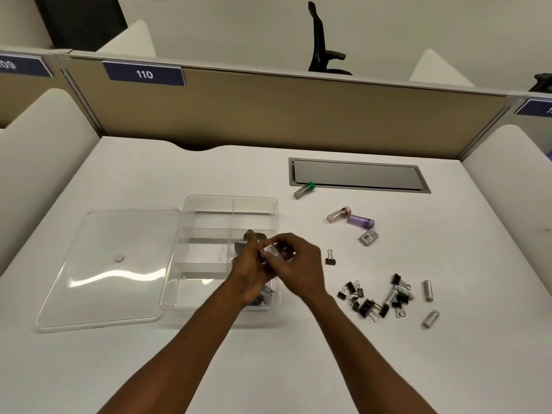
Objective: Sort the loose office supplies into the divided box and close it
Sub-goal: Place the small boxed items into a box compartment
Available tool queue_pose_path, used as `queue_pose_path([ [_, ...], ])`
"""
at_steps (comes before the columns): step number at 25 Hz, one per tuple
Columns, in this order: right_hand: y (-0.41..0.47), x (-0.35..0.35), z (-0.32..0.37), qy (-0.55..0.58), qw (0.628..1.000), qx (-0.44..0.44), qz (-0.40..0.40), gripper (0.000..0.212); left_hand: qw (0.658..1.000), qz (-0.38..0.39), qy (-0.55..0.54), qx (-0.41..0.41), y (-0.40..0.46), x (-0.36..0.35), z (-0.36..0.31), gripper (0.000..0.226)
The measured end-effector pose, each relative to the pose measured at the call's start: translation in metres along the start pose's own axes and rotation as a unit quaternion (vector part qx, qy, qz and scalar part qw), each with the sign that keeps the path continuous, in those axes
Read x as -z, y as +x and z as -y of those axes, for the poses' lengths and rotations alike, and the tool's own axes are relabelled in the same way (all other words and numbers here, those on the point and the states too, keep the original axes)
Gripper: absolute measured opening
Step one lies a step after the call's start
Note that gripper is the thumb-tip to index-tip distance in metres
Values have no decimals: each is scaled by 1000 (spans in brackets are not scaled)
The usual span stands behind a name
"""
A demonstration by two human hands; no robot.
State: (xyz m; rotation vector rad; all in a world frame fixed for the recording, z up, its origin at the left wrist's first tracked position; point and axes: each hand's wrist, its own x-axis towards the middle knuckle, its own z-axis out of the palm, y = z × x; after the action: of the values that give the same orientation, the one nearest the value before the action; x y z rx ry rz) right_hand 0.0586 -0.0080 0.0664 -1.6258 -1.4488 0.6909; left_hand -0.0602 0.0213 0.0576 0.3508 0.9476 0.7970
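A: Where are the hands?

B: Both meet over the right-hand column of the divided box [209, 222]. The left hand [249, 273] and right hand [298, 268] pinch one small pale item [273, 251] between their fingertips; what it is, I cannot tell. Both are closed on it.

A: Which way does it need to go?

B: Straight down, I judge. It hangs above a middle compartment on the right side, where something dark already lies. Its long axis seems to run from 10 to 4 o'clock, roughly across the cell.

A: And the rest?

B: The binder clips [370, 300] lie at 4 o'clock from the hands, well apart, nearer the right hand. A lone clip [330, 258] sits just beside that hand at 3 o'clock. The tubes [351, 218] lie towards 2 o'clock.

A: Room to move?

B: Bare desk [268, 369] between box and clips. The lid [113, 264] lies flat at 9 o'clock, touching the box's left wall.
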Motion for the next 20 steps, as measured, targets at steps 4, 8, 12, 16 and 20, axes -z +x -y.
queue_pose_path([
  [4, -1, -4, -3, -7, 998, 30, -63, 21, 1000, -2, -16, -2, -3, 2, 1, 41],
  [8, 27, 35, -48, 18, 980, -77, -184, 12, 1000, -2, -11, -13, 3, 2, 2, 15],
  [12, 60, 93, -132, -169, 943, -213, -190, 40, 1000, 8, 27, -14, 11, -6, 8, 21],
  [16, 70, 124, -183, -346, 911, -227, -2, 63, 999, 9, 29, -12, 17, -9, 12, 24],
  [20, 69, 124, -190, -366, 913, -178, 1, 47, 1000, -4, 5, -11, 19, -9, 9, 31],
])
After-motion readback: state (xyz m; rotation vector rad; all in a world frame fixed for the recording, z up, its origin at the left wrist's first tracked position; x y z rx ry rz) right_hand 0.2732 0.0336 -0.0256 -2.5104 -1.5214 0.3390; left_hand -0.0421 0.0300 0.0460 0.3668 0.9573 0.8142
